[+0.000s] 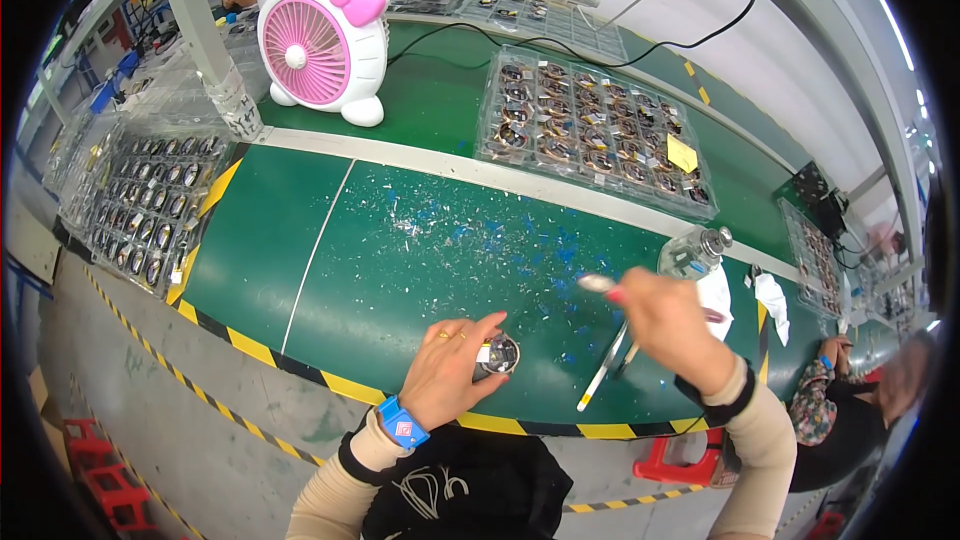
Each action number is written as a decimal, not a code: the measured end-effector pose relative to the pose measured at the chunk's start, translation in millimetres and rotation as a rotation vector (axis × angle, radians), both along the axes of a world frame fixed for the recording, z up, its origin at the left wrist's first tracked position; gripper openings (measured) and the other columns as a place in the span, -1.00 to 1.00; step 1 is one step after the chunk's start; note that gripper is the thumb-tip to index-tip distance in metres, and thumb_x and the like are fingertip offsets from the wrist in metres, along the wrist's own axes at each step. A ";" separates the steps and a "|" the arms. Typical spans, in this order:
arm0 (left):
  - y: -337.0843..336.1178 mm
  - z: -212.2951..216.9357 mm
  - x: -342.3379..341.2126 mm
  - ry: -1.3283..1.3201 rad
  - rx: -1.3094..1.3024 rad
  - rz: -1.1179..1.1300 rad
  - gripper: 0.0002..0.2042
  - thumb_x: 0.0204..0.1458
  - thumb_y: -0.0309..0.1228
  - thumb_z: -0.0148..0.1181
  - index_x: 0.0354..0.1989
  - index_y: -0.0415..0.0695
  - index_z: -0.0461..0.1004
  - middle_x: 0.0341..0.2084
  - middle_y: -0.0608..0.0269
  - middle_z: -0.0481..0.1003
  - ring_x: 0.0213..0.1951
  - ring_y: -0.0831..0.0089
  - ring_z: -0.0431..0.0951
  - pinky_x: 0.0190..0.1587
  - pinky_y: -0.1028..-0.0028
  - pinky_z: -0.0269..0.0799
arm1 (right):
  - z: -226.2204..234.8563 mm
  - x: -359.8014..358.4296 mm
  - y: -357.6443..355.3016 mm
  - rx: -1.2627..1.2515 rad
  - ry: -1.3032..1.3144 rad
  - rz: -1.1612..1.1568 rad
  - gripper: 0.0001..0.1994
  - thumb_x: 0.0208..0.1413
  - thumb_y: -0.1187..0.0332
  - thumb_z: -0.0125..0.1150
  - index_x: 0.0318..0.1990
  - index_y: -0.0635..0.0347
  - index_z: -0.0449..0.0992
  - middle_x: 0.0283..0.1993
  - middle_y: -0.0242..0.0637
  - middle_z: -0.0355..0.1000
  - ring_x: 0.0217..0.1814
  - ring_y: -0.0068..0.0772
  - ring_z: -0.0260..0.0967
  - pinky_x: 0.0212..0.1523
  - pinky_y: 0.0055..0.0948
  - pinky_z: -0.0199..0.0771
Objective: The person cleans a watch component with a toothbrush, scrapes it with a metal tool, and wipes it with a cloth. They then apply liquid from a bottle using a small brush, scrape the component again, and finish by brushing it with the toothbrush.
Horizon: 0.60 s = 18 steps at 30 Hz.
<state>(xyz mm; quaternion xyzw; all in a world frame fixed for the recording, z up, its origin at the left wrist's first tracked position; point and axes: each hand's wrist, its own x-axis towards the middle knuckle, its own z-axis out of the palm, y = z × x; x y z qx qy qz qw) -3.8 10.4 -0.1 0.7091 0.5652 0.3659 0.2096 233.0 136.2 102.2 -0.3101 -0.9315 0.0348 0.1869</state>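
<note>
My left hand (440, 372) is closed around a small round electronic part (497, 354), with dark and silvery components inside its rim. It is held just over the green bench near the front edge. My right hand (668, 322), somewhat blurred by motion, grips a brush (597, 283) with a pale tip and a reddish section by the fingers. The brush tip is in the air, up and to the right of the round part, not touching it. Under the right hand lies a slim white stick tool (602, 368) beside another thin tool, partly hidden by the hand.
White and blue scraps (480, 235) litter the bench (250, 250). A glass bottle (690, 255) and white tissue (772, 305) stand right. Behind are a tray of round parts (590, 130) and a pink-white fan (320, 50). Another tray (155, 200) is left. Co-workers sit at far left and right.
</note>
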 end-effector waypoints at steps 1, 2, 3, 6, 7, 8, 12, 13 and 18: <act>1.3 -1.2 0.2 -0.006 -0.001 -0.006 -0.27 -0.21 -0.41 0.44 0.23 -0.11 0.26 -0.13 0.22 0.53 -0.02 0.17 0.45 0.14 0.22 0.21 | 10.9 10.9 -0.7 0.003 0.028 -0.121 -0.77 0.18 0.33 0.14 -0.49 0.20 0.39 -0.61 -0.11 0.34 -0.64 0.00 0.33 -0.61 -0.19 0.30; 2.2 -1.7 1.7 -0.010 -0.001 -0.016 -0.26 -0.21 -0.41 0.44 0.23 -0.11 0.26 -0.13 0.22 0.54 -0.02 0.17 0.45 0.14 0.21 0.21 | 20.0 26.3 1.7 0.050 0.033 -0.228 -0.76 0.21 0.31 0.12 -0.49 0.19 0.38 -0.62 -0.08 0.33 -0.64 0.03 0.33 -0.61 -0.17 0.29; 2.6 -1.3 1.8 -0.020 0.003 -0.033 -0.26 -0.21 -0.41 0.44 0.23 -0.11 0.26 -0.13 0.22 0.54 -0.02 0.17 0.45 0.14 0.21 0.21 | 29.3 40.8 5.3 0.102 0.032 -0.341 -0.74 0.23 0.30 0.10 -0.49 0.19 0.37 -0.63 -0.06 0.33 -0.63 0.05 0.32 -0.60 -0.15 0.29; 3.1 3.4 2.9 0.019 -0.004 -0.019 -0.24 -0.24 -0.41 0.46 0.24 -0.13 0.26 -0.13 0.20 0.54 -0.02 0.17 0.45 0.15 0.21 0.21 | 47.0 80.2 26.8 0.230 0.037 -0.631 -0.72 0.26 0.25 0.05 -0.47 0.19 0.38 -0.63 -0.01 0.34 -0.57 0.13 0.35 -0.57 -0.07 0.29; 1.8 3.1 2.5 -0.001 0.012 -0.045 -0.24 -0.24 -0.41 0.46 0.24 -0.13 0.26 -0.13 0.20 0.54 -0.02 0.17 0.45 0.15 0.21 0.21 | 46.1 89.0 34.3 0.251 0.019 -0.655 -0.72 0.26 0.25 0.05 -0.47 0.19 0.38 -0.63 -0.01 0.34 -0.57 0.13 0.35 -0.57 -0.07 0.29; 1.3 0.6 0.6 0.009 0.022 -0.032 -0.23 -0.25 -0.41 0.46 0.24 -0.14 0.26 -0.13 0.20 0.54 -0.02 0.17 0.45 0.14 0.21 0.21 | 41.4 99.8 41.5 0.222 0.051 -0.712 -0.70 0.28 0.21 0.03 -0.45 0.19 0.40 -0.61 0.01 0.35 -0.54 0.16 0.35 -0.55 -0.07 0.28; 1.1 -2.0 -0.5 0.023 0.026 -0.026 -0.22 -0.27 -0.41 0.48 0.24 -0.15 0.27 -0.13 0.19 0.54 -0.02 0.16 0.45 0.15 0.21 0.21 | 21.9 121.9 49.9 0.183 0.028 -0.767 -0.66 0.30 0.15 0.00 -0.44 0.20 0.43 -0.56 0.03 0.39 -0.46 0.18 0.38 -0.49 -0.05 0.27; -0.7 -1.3 -1.6 0.043 0.008 -0.003 -0.22 -0.27 -0.40 0.48 0.24 -0.15 0.27 -0.13 0.19 0.54 -0.02 0.16 0.45 0.15 0.21 0.21 | 19.4 123.4 50.3 0.184 0.031 -0.769 -0.66 0.30 0.15 0.00 -0.44 0.20 0.43 -0.56 0.03 0.39 -0.46 0.18 0.38 -0.49 -0.05 0.27; -3.1 -0.2 -3.2 0.056 -0.004 0.024 -0.21 -0.27 -0.40 0.48 0.24 -0.15 0.27 -0.14 0.19 0.54 0.00 0.15 0.45 0.15 0.21 0.21 | 2.3 132.9 56.0 0.156 0.003 -0.744 -0.69 0.28 0.21 -0.01 -0.46 0.20 0.40 -0.55 0.05 0.40 -0.46 0.22 0.39 -0.49 0.05 0.31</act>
